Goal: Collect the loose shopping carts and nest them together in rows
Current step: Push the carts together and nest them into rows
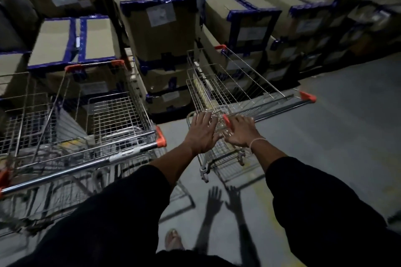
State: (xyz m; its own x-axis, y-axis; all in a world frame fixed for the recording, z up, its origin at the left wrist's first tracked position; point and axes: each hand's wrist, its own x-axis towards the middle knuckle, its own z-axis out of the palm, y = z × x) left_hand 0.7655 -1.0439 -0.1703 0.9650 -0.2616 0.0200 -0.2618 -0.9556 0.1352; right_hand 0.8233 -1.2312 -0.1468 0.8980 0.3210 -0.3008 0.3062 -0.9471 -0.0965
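dim grey concrete floor (325, 136), stacked blue-taped cardboard boxes (158, 17), left hand (201, 132) and right hand (240, 134) flat, fingers spread, seemingly pressing silver wire shopping cart (227, 84), second wire cart (86, 128) beside

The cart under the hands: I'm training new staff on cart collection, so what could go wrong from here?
Both hands lie flat on the cart near one corner of the handle bar, so a push may swing it sideways. Stacked boxes stand close ahead and could be struck. Fingers could get pinched against the nearby row of carts.
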